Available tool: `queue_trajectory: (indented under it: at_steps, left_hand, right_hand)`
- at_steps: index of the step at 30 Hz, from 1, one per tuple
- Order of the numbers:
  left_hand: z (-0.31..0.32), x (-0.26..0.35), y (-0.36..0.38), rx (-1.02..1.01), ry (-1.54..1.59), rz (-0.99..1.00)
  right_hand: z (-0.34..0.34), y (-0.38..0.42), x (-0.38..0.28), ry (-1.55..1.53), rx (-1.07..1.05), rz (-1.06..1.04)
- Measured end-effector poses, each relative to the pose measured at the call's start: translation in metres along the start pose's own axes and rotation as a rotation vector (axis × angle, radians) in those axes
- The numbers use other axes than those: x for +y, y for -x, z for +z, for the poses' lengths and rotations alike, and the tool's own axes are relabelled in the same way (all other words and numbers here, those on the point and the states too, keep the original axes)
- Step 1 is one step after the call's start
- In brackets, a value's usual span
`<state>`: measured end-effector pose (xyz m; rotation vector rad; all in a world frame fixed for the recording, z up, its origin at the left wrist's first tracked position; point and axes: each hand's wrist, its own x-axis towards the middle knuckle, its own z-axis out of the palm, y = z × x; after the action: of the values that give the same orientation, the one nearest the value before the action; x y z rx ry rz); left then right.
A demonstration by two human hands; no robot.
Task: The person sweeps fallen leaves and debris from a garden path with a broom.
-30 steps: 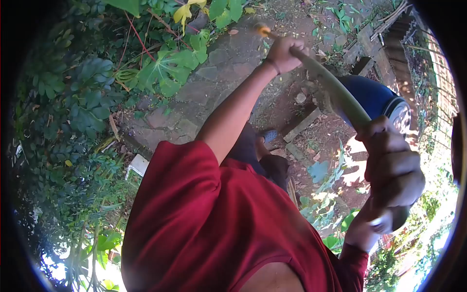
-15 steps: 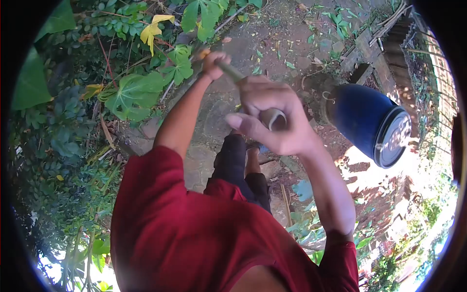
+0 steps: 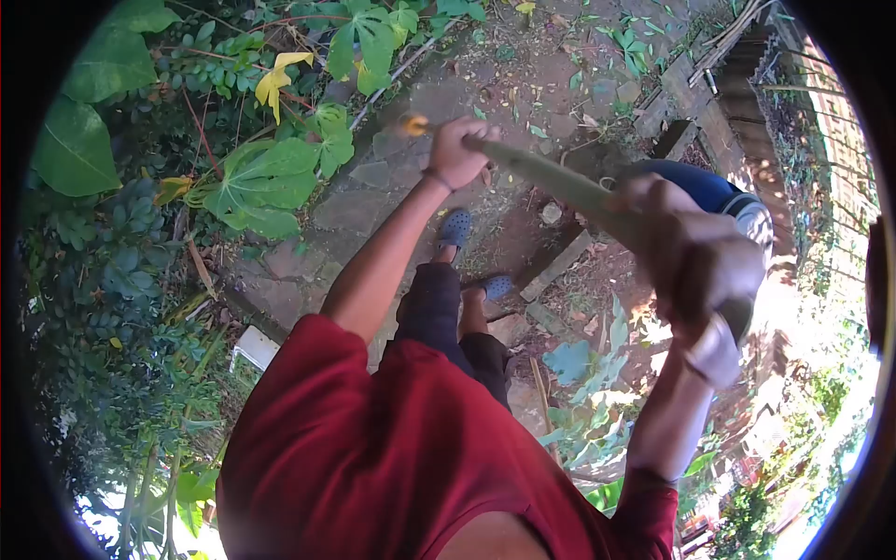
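Observation:
A long grey-green pole (image 3: 560, 182) runs slantwise across the view. Around its far part, my left hand (image 3: 461, 154) is closed, above the stone path. Just past that hand shows a small blurred orange piece (image 3: 413, 124); what it is I cannot make out. My right hand (image 3: 700, 257) is wrapped round the near part of the pole, close to the camera and smeared by motion. This hand covers part of a blue plastic barrel (image 3: 689, 182) that lies behind it. What the pole's far end touches is hidden.
Dense plants (image 3: 261, 187) with broad leaves line the left side. A stone block (image 3: 557, 264) and a leafy plant (image 3: 583, 364) are near my clog-clad feet (image 3: 455, 229). Wooden planks (image 3: 723, 140) border the right. A white object (image 3: 254, 348) sits at lower left.
My right hand has swung right and a little down with its end of the pole, now overlapping the barrel. My left hand has shifted right, and more of the pole shows between the hands.

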<state>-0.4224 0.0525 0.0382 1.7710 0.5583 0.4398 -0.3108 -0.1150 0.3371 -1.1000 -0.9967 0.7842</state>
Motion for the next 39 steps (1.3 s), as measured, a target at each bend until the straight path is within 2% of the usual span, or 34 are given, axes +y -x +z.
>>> queue_trajectory:
  at_steps: [2,4,6,7,8,9,10,12,14,15,17,19,22,24,26,28,29,31,32,33,34,35,36,37,39]
  left_hand:
    - [-0.033,-0.044,0.042,0.077,-0.23,-0.055]
    - [-0.058,-0.1,0.062,0.086,-0.229,-0.067]
    - [-0.063,-0.149,0.034,0.013,-0.261,-0.121]
    - [-0.05,-0.144,-0.002,0.027,-0.212,-0.07]
    - [-0.034,-0.137,-0.041,0.039,-0.356,0.127]
    - [-0.008,-0.111,-0.072,0.005,-0.117,0.123]
    - [0.015,-0.132,-0.115,-0.058,-0.291,0.391]
    - [0.066,-0.092,-0.167,-0.357,-0.007,0.292]
    - [0.118,-0.052,-0.187,-0.383,0.454,0.222]
    - [0.129,-0.015,-0.169,-0.254,0.251,0.375]
    - [0.135,0.036,-0.135,-0.236,0.189,0.255]
    - [0.141,0.066,-0.091,-0.18,0.306,0.256]
    - [0.115,0.081,-0.005,-0.162,0.036,0.202]
    - [0.09,0.066,0.06,-0.16,-0.053,0.017]
    - [0.065,0.025,0.118,-0.238,-0.042,-0.235]
    - [0.047,-0.031,0.153,-0.35,-0.126,-0.318]
    - [0.055,-0.038,0.141,-0.353,-0.125,-0.313]
    - [0.081,-0.062,0.1,-0.311,-0.05,-0.007]
    - [0.092,-0.039,0.057,-0.369,-0.113,0.136]
    - [0.115,-0.045,0.023,-0.369,-0.025,0.214]
    - [0.122,-0.012,-0.007,-0.437,-0.016,0.151]
    - [0.133,0.006,-0.023,-0.356,0.06,0.144]
    - [0.142,0.02,-0.034,-0.273,0.136,0.14]
    - [0.144,0.029,-0.039,-0.226,0.141,0.236]
    - [0.133,0.056,-0.031,-0.194,0.13,0.332]
  right_hand:
    - [0.002,0.014,0.043,-0.086,0.083,0.148]
    - [0.004,0.02,0.083,-0.082,0.043,0.295]
    - [0.013,0.014,0.106,-0.076,0.048,0.371]
    - [0.017,0.009,0.116,0.057,-0.025,0.217]
    - [0.018,0.007,0.122,0.189,-0.097,0.065]
    - [0.017,0.008,0.123,0.186,-0.098,0.079]
    - [0.016,0.006,0.119,0.356,-0.157,0.028]
    - [0.012,0.005,0.111,0.605,-0.249,-0.028]
    - [0.007,0.006,0.082,0.63,-0.276,-0.085]
    - [0.007,0.01,0.06,0.639,-0.255,-0.121]
    - [-0.003,0.019,0.012,0.584,-0.194,-0.158]
    - [-0.027,0.026,-0.036,0.388,-0.128,-0.164]
    - [-0.055,0.051,-0.067,0.143,0.011,-0.141]
    - [-0.059,0.07,-0.052,-0.069,0.225,0.071]
    - [-0.046,0.087,0.001,-0.141,0.257,0.137]
    - [-0.004,0.096,0.042,-0.096,0.36,0.265]
    - [0.012,0.097,0.042,-0.123,0.351,0.308]
    - [0.026,0.083,0.026,0.017,0.293,0.182]
    - [0.018,0.084,0.023,0.055,0.326,0.111]
    - [0.003,0.083,0.02,0.102,0.354,0.03]
    - [-0.008,0.079,0.008,0.121,0.396,0.024]
    - [-0.016,0.076,-0.002,0.136,0.43,0.012]
    - [-0.019,0.083,-0.006,0.28,0.273,-0.012]
    - [-0.009,0.087,-0.014,0.38,0.199,-0.042]
    - [0.003,0.097,-0.034,0.32,0.218,-0.115]
